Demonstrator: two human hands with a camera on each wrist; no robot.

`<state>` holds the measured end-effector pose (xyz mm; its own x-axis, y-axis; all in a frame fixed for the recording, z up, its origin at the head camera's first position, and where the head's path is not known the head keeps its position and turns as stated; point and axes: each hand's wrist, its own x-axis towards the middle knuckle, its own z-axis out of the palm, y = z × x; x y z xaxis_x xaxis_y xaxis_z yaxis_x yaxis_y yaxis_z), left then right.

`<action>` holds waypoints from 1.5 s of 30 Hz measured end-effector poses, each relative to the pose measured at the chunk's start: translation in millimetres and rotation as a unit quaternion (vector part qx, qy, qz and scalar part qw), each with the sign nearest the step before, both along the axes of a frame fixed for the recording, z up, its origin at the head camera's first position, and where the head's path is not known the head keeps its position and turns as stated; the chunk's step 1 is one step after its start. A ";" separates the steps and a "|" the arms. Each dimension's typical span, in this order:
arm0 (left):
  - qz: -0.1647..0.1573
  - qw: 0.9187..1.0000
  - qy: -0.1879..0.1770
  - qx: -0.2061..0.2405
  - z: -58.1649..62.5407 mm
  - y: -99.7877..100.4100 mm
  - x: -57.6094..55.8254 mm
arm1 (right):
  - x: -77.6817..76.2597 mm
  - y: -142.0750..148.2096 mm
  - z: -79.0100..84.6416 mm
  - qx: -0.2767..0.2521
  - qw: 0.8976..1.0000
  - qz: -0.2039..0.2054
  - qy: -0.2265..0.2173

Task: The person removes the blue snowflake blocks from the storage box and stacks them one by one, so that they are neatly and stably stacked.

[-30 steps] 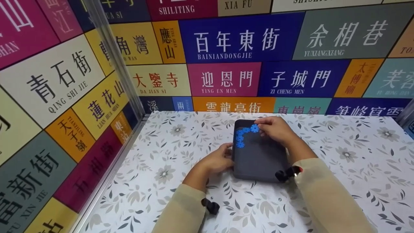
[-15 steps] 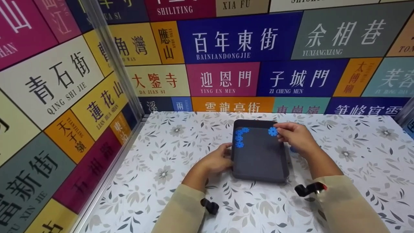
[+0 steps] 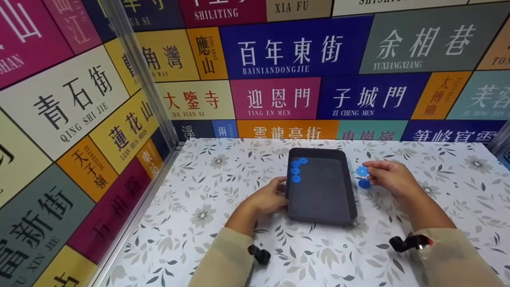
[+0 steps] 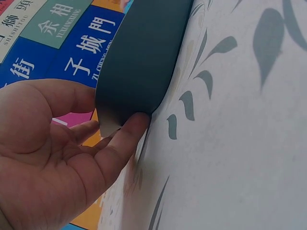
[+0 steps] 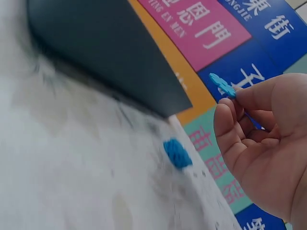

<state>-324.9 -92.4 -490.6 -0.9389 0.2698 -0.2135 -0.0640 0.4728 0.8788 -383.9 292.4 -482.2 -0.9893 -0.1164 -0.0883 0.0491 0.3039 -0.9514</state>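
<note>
At the left, a wall [image 3: 71,95] of coloured signs slants toward a metal strip [image 3: 145,71] at the corner, where the back wall [image 3: 295,48], also covered in signs, runs on to the right. Below is a table [image 3: 167,219] with a white cover printed with grey leaves and flowers. The left sleeve [image 3: 225,259] is beige, with a small black device [image 3: 259,255] at its cuff. The left hand [image 3: 265,197] holds the dark grey tray [image 3: 322,195] by its left side: in the left wrist view the thumb meets its rim and a fingertip touches its lower edge, the gap between them narrow and filled by the tray wall. The tray lies flat on the table, and inside, by its far left corner, small blue flowers [image 3: 295,170] form a bent row along the left side, turning right at the far end. Just beside the tray's right wall, on the table, sits a blue clump [image 5: 177,153]; how many pieces it has I cannot tell. Above it, apart from it, one flower [image 5: 222,85] is pinched between thumb and finger of the right hand [image 3: 392,177], whose other fingers are curled in. Farther right comes the right sleeve [image 3: 458,255], also beige
</note>
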 end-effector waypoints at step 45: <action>0.003 0.999 -0.005 0.032 -1.0 1.6 0.9 | -8.6 21.3 -40.5 0.011 0.999 -0.021 -0.044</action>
<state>-324.0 -90.8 -491.7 -0.9385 0.2779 -0.2050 -0.0752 0.4149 0.9068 -392.5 313.7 -522.7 -0.9816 -0.0713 -0.1769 0.1453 0.3209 -0.9359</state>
